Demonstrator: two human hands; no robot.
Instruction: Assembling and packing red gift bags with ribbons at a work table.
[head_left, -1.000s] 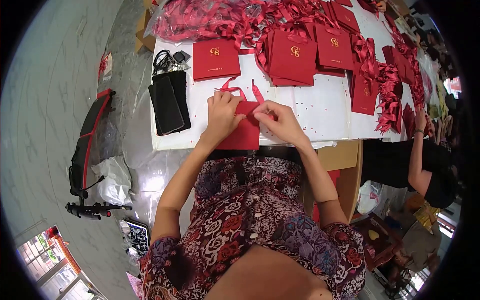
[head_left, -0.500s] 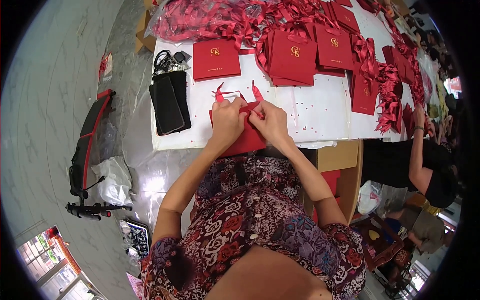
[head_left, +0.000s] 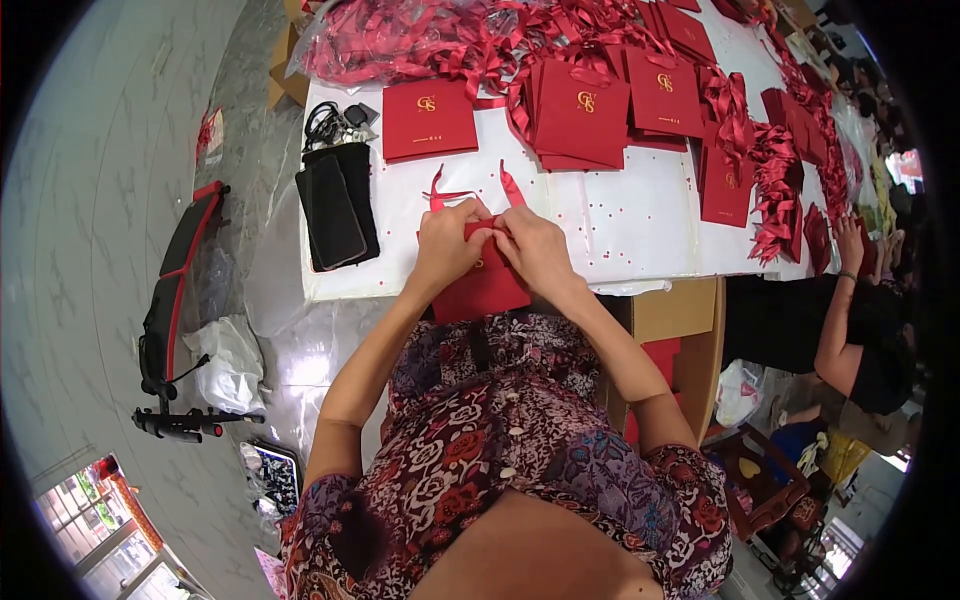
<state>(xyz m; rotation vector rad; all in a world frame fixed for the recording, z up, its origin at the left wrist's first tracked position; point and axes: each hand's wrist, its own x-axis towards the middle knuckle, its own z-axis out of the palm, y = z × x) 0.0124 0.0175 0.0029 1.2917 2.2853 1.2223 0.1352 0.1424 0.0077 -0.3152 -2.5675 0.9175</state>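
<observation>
At the table's front edge, a red paper gift bag (head_left: 482, 294) lies between my hands, its lower part hanging over the edge toward my lap. My left hand (head_left: 447, 248) pinches its top edge from the left. From the right, my right hand (head_left: 540, 252) is closed on the same edge, the fingertips of both hands nearly meeting. Two ends of a red ribbon (head_left: 512, 186) stick out beyond my fingers onto the white tabletop (head_left: 620, 225). What the fingertips grip exactly is partly hidden.
Stacked red bags (head_left: 585, 110) and a plastic-wrapped heap of red ribbons (head_left: 400, 45) lie at the back. A dark phone (head_left: 332, 212) rests on black cloth at left. An open cardboard box (head_left: 680, 312) stands below right. A co-worker's hand (head_left: 850, 245) is far right.
My hands have shifted slightly, with the right fingers now drawn in closer to the left ones. The bag hangs straighter and a little lower. At far right the co-worker's hand has moved.
</observation>
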